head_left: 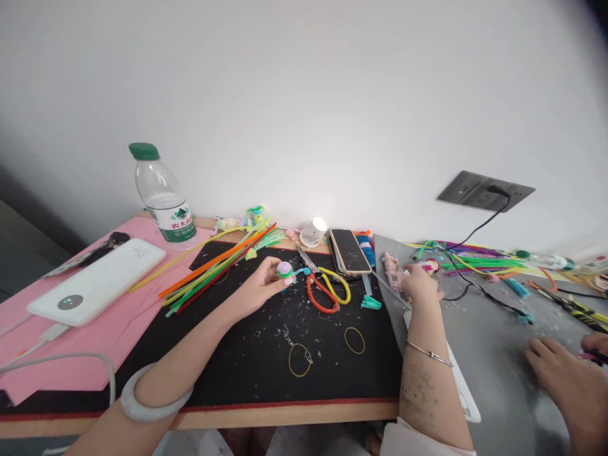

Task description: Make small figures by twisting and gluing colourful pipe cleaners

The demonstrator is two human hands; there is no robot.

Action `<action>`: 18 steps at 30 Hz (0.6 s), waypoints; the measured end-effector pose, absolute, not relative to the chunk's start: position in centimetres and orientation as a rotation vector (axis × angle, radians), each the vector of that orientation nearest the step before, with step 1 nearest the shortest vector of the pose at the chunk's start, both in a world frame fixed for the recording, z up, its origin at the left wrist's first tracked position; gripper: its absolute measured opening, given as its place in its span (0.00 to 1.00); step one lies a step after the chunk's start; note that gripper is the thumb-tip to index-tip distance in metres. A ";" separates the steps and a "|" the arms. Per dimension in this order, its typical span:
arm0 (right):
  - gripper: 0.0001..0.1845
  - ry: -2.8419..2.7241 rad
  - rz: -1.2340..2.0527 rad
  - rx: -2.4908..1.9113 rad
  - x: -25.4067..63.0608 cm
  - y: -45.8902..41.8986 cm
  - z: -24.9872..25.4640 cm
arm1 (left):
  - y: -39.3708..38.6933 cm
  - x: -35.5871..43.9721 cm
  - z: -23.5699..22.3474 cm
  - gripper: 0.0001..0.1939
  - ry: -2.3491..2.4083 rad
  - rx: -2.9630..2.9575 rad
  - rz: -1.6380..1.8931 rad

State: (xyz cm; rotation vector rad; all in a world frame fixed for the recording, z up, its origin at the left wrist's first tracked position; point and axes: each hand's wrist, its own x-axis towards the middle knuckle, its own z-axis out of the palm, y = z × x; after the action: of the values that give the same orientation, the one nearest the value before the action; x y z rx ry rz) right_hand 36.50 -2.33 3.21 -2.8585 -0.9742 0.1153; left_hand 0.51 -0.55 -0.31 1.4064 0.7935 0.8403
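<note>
My left hand (pixel 259 285) pinches a small round craft piece (pixel 285 270) in purple and green, with a blue stem-like part beside it. Just to its right lie scissors (pixel 323 292) with one red and one yellow handle. My right hand (pixel 422 286) is at the left part of the grey mat, palm down, its fingertips mostly hidden. Next to it are a pale pink fuzzy piece (pixel 392 271) and a pink and white small item (pixel 431 266). Whether the right fingers grip either one cannot be made out.
Pipe cleaners (pixel 223 266) and rubber bands (pixel 300 360) lie on the black mat (pixel 228 367). A phone (pixel 350 251), paper cup (pixel 314 232), bottle (pixel 166 196) and power bank (pixel 97 282) stand around. At right, another person's hand (pixel 560 380) rests on the grey mat (pixel 489 342).
</note>
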 end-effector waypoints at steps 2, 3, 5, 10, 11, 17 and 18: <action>0.27 -1.017 0.103 -2.862 36.7 -2.3 3.0 | -0.5 0.4 -0.3 0.15 0.769 1.416 0.814; 0.28 -1.041 0.103 -2.864 36.8 -2.3 3.0 | -0.4 0.3 -0.2 0.15 0.767 1.419 0.802; 0.29 -1.095 0.114 -2.863 36.9 -2.3 2.9 | -0.3 0.2 -0.2 0.15 0.779 1.419 0.782; 0.27 -1.241 0.127 -2.780 36.5 -2.7 3.6 | -0.2 0.2 -0.7 0.14 0.815 1.464 0.784; 0.27 -1.263 0.118 -2.735 36.2 -2.9 4.0 | -0.3 0.3 -0.9 0.14 0.818 1.495 0.782; 0.24 -1.214 -0.117 -2.291 33.5 -3.5 5.8 | -0.5 0.6 -1.0 0.12 0.876 1.770 0.699; 0.21 -1.191 -0.150 -2.201 32.9 -3.4 5.9 | -0.6 0.6 -0.9 0.13 0.878 1.791 0.690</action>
State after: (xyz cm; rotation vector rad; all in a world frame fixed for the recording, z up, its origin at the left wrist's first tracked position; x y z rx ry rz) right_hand 32.88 -3.38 5.86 -2.2013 -1.1911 -0.1501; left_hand 0.58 -0.59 -0.92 1.7913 0.8778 0.6898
